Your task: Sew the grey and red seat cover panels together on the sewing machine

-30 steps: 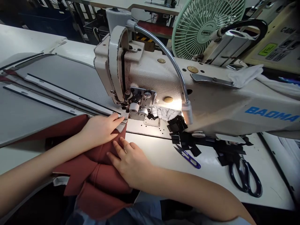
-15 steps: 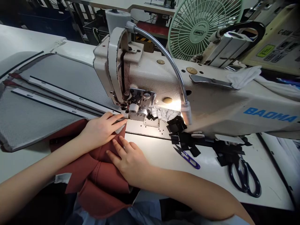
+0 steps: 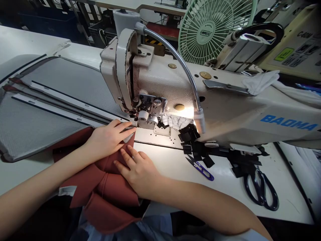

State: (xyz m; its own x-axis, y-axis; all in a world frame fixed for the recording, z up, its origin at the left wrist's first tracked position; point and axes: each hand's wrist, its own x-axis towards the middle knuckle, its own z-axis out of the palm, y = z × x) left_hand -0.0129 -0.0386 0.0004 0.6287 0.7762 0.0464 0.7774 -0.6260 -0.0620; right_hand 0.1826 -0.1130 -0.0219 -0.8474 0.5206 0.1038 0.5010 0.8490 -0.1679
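My left hand (image 3: 106, 137) lies with fingers stretched over the edge of a grey mesh panel (image 3: 82, 83) and red-brown fabric (image 3: 112, 185), close to the presser area of a sewing machine (image 3: 155, 80). Just below it, my right hand (image 3: 141, 172) rests flat on the red-brown fabric, fingers spread. White strips with dark edges (image 3: 75, 100) run along the mesh toward the machine's needle area. The needle itself is hidden behind the machine head. Folds of the red-brown fabric hang over the table's front edge toward my lap.
Right of my hands lie purple thread snips (image 3: 200, 169), black fabric pieces (image 3: 197, 150) and dark-handled scissors (image 3: 262, 190). A lit lamp (image 3: 199, 120) on a bendable metal neck shines beside the machine arm. Behind stands a green fan (image 3: 217, 31); a control box (image 3: 292, 50) is at the right.
The fan's head has turned slightly to the left. Both hands, the fabric and the mesh panel stay in practically the same place.
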